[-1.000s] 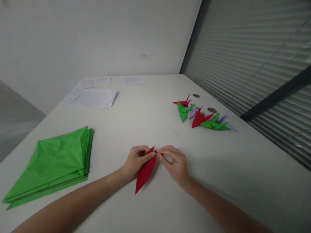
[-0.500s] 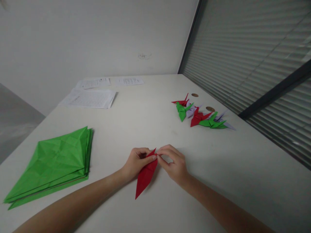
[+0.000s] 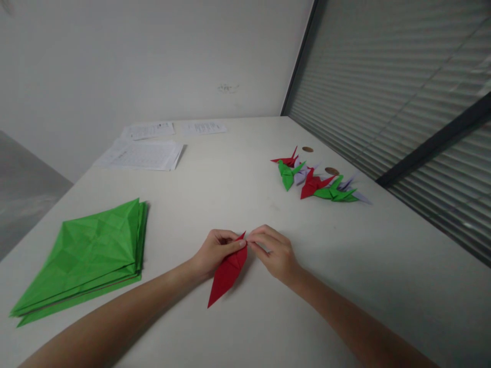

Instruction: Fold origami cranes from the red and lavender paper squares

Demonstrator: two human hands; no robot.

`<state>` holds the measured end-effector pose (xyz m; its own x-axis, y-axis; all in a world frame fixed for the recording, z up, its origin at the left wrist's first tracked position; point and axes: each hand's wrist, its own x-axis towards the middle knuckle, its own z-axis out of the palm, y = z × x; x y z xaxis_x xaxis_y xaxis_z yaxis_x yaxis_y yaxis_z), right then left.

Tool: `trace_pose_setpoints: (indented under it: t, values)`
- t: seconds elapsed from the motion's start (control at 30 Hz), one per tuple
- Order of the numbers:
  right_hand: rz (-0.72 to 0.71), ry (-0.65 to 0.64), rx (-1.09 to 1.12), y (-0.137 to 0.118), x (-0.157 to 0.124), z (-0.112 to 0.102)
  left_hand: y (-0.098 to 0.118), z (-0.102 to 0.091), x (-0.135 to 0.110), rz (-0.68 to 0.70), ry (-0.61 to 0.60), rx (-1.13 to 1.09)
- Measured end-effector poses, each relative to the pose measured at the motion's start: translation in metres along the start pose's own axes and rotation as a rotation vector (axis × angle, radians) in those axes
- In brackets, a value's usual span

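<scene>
Red folded paper (image 3: pixel 227 271), creased into a long narrow point, lies on the white table (image 3: pixel 245 184) close to the near edge, directly below the head camera through which I follow the scene from my remote seat. Its long axis runs on a slant: the far tip sits between the two hands, and the near tip points back toward the person and off to the left. I see both hands meeting at that far tip. The left hand (image 3: pixel 215 250) is curled around the upper part, thumb and forefinger closed on the edge, with the rest of the piece trailing out beside its wrist. The right hand (image 3: pixel 274 253) comes in from the other side with narrowed fingers (image 3: pixel 258 238) nipping only the very tip. Of the two, the left lies along more of the paper and the right touches just its end. I cannot tell whether the far tip is lifted or flat on the table.

Well apart to the left rests a stack of creased green paper squares (image 3: pixel 88 255). Further back on the right lies a cluster of finished folded paper cranes (image 3: pixel 314 183) in red, green and pale lilac. Printed sheets (image 3: pixel 141 153) lie near the far wall, and slatted blinds (image 3: pixel 402 102) run along the right side.
</scene>
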<state>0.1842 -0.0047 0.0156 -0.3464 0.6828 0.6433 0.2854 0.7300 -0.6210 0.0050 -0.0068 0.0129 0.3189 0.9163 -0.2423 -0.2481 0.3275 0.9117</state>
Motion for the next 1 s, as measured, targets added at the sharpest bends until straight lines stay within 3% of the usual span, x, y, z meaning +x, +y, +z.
trace_pose_setpoints:
  t: [0.37, 0.77, 1.0]
  values:
    - [0.175, 0.089, 0.132, -0.003, 0.001, 0.008, -0.001, -0.001, 0.0, 0.184, 0.105, 0.13]
    - [0.303, 0.163, 0.206, -0.003, -0.002, 0.015, -0.002, 0.001, -0.001, 0.234, 0.109, 0.116]
    - [0.633, 0.192, 0.547, -0.005, -0.001, 0.018, -0.001, 0.0, -0.002, 0.318, 0.113, 0.202]
